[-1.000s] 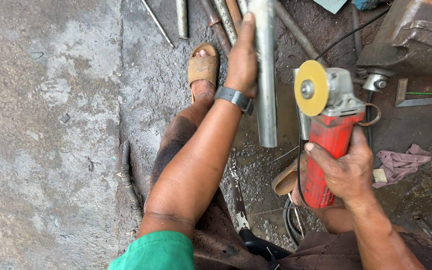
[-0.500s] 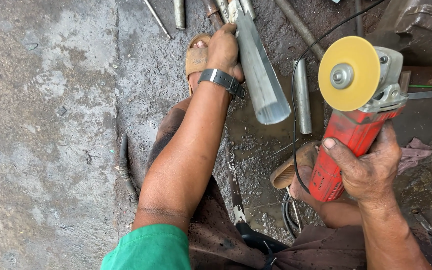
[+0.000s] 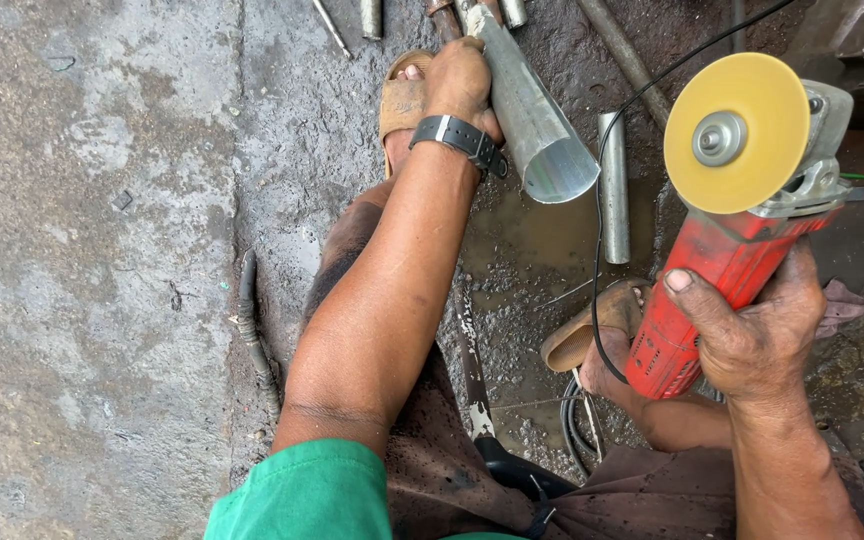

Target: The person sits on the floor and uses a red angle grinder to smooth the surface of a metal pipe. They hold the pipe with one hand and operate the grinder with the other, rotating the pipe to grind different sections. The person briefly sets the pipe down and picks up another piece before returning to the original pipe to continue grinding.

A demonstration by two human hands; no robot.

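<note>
Left hand (image 3: 460,80) clasping steel tube (image 3: 532,115), far centre; right hand (image 3: 757,335) wrapped around red angle grinder (image 3: 717,270), yellow disc (image 3: 737,132) facing up.

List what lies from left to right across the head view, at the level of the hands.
Bare concrete floor → left hand gripping a metal tube → short pipe piece → yellow grinder disc → red angle grinder in the right hand.

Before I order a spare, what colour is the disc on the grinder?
Yellow disc with a metal hub, on the red grinder; the head view shows it.
</note>
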